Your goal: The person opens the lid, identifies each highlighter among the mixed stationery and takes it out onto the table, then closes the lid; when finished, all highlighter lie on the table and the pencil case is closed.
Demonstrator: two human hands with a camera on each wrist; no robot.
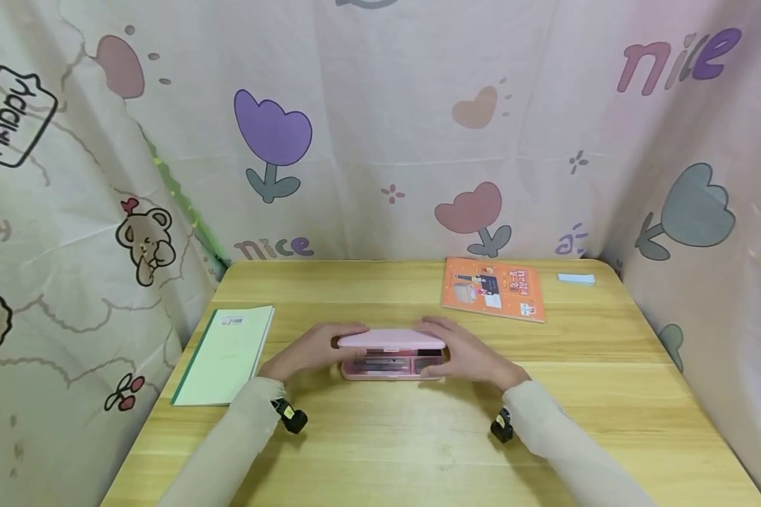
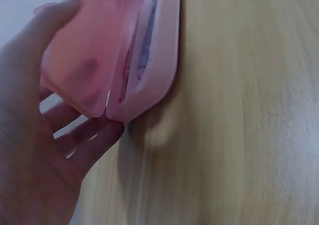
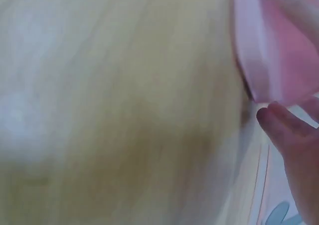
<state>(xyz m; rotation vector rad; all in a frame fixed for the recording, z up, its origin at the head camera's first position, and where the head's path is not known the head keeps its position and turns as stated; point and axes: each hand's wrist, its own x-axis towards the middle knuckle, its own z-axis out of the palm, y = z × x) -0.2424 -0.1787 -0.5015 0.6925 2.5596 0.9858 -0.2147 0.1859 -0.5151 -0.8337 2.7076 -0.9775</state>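
Observation:
A pink pencil case (image 1: 391,339) lies on the table with its lid partly raised. Pens and other small items (image 1: 380,365) show in its compartments, too small to name each one. My left hand (image 1: 311,348) grips the case's left end; in the left wrist view its thumb lies on the inner side of the lid (image 2: 84,51), with the other fingers behind near the hinge. At the right end, my right hand (image 1: 472,354) holds the case likewise, the thumb in front and the fingers at the back. The right wrist view shows only part of that hand (image 3: 301,155).
A pale green notebook (image 1: 225,359) lies to the left, close to the left forearm. Toward the back right is an orange booklet (image 1: 491,289), with a small light blue item (image 1: 576,279) beside it. A printed curtain (image 1: 368,141) surrounds the wooden table (image 1: 406,451).

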